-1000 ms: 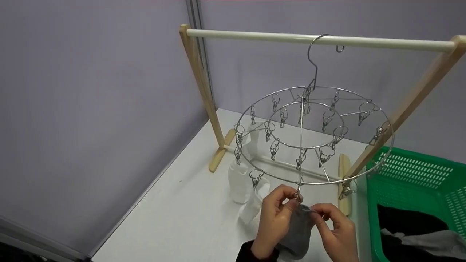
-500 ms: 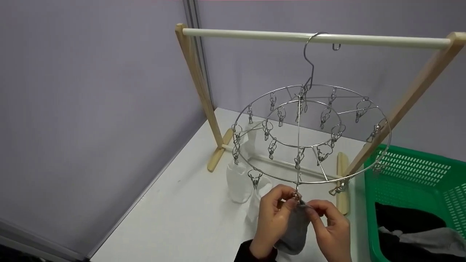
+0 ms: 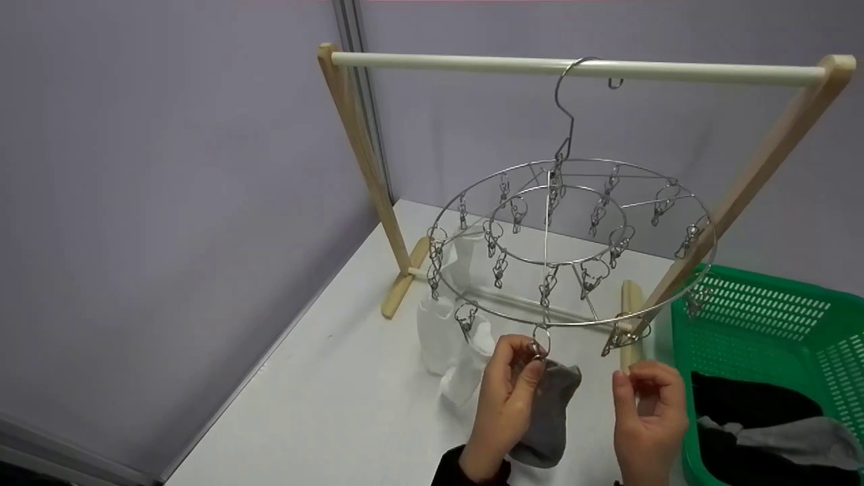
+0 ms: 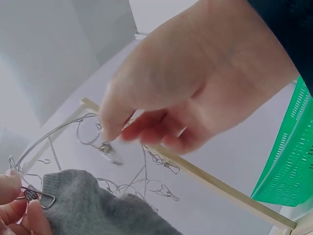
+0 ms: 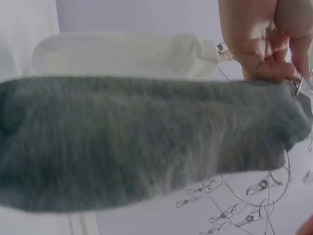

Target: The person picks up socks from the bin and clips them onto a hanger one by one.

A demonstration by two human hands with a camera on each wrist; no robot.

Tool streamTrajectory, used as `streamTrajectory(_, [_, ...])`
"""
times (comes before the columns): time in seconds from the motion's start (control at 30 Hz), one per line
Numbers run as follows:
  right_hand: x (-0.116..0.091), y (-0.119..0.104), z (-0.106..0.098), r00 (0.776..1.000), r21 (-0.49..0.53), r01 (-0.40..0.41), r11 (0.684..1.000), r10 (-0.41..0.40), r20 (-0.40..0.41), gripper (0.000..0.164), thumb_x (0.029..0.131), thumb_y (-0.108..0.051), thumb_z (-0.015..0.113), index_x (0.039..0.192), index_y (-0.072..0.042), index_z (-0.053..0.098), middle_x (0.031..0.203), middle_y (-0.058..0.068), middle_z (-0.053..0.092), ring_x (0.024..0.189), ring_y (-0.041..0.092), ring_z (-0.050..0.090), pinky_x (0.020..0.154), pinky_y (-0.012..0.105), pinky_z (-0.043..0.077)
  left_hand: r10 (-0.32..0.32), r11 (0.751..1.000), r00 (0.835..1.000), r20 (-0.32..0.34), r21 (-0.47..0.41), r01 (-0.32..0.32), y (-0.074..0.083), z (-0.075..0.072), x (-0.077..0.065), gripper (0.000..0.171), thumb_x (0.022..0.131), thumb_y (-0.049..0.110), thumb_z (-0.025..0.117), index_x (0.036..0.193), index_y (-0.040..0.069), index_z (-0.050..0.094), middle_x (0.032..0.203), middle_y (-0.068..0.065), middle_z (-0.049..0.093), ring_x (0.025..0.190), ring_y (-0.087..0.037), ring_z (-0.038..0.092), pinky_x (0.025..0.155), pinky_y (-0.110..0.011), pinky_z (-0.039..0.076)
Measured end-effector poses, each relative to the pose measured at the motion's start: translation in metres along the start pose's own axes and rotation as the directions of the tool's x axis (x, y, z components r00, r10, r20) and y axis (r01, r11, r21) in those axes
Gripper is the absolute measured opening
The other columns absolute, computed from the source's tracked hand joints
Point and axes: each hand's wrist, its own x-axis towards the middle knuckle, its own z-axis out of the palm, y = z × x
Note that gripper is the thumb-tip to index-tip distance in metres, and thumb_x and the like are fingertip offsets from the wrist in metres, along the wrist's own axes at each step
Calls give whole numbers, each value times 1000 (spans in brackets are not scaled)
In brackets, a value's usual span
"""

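Observation:
My left hand (image 3: 503, 401) pinches a small metal clip (image 3: 536, 348) that hangs from the front of the round wire sock hanger (image 3: 594, 324). Below it a grey sock (image 3: 550, 418) hangs by one corner of its cuff. The clip's wire (image 4: 48, 199) overlaps the sock's edge in the left wrist view. To the right of the sock, and apart from it, is my right hand (image 3: 649, 422), with bent fingers and nothing held. The sock (image 5: 146, 142) fills much of the right wrist view, where the left hand (image 5: 264, 39) grips at its cuff.
White socks (image 3: 435, 337) hang on the hanger's left side. Several bare clips dangle from its rings. The hanger hooks over the white bar (image 3: 459, 62) of a wooden rack. A green basket (image 3: 682, 378) at right holds black and grey socks (image 3: 796, 442).
My right hand has let go of the grey sock's cuff and moved right. The left hand stays at the clip. The cuff's free side now hangs loose.

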Motion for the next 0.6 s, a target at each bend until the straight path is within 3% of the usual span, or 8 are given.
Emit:
streamTrajectory(0.07, [2,3,-3,1000,62,-24,998,25,-10,16,67,19,46,81,15,39,90,20,39,79,22,38,61,19,35,-2,1000,1000,-5,-14,2,-2,-1,0,9,79,2,43,86,-3,40,76,-8,43,60,-12,41,49,-23,39])
streamTrajectory(0.13, [2,11,-6,997,142,-74,987,71,31,17,70,16,45,84,15,36,102,21,34,92,27,34,70,21,35,11,1000,1000,-13,-14,-12,-5,-1,0,9,78,1,43,86,-3,40,76,-8,44,62,-12,42,50,-23,40])
streamTrajectory(0.27, [-5,77,-31,972,284,-121,951,55,229,26,72,13,44,96,15,34,119,23,20,106,34,24,82,30,30,33,999,999,-41,-4,-33,-8,-4,0,9,78,-1,43,87,-3,40,79,-11,46,67,-13,44,53,-24,41])
streamTrajectory(0.3, [-5,78,-31,962,280,-127,952,49,269,28,73,13,44,99,15,33,120,23,19,106,34,23,83,31,29,40,999,998,-47,4,-40,-9,-5,0,9,78,-1,43,87,-3,40,79,-11,46,69,-14,45,55,-25,41])
streamTrajectory(0.37, [-4,75,-28,945,255,-102,962,14,325,32,73,16,41,104,14,33,118,24,22,106,33,26,83,32,29,53,999,997,-55,13,-52,-9,-6,0,9,79,-2,42,88,-3,40,80,-12,46,71,-15,45,56,-25,41])
streamTrajectory(0.47, [0,34,-11,934,183,-76,980,6,356,35,71,22,37,105,16,33,111,25,30,102,30,31,81,27,32,43,999,997,-62,-4,-43,-13,-8,-1,9,80,1,42,89,-1,40,82,-11,47,72,-18,46,57,-26,41])
streamTrajectory(0.5, [3,17,-5,933,175,-71,982,3,360,35,71,23,35,104,16,34,109,25,31,101,29,32,80,26,33,62,998,996,-66,8,-61,-27,-9,-3,9,81,4,41,90,1,40,82,-10,46,72,-18,46,58,-26,40])
streamTrajectory(0.6, [3,14,-3,915,217,-57,975,-36,401,37,68,28,32,104,17,34,110,26,31,101,29,32,80,27,33,86,996,994,-70,7,-86,-36,-10,-4,10,82,5,41,92,5,40,83,-6,46,70,-15,45,54,-24,39])
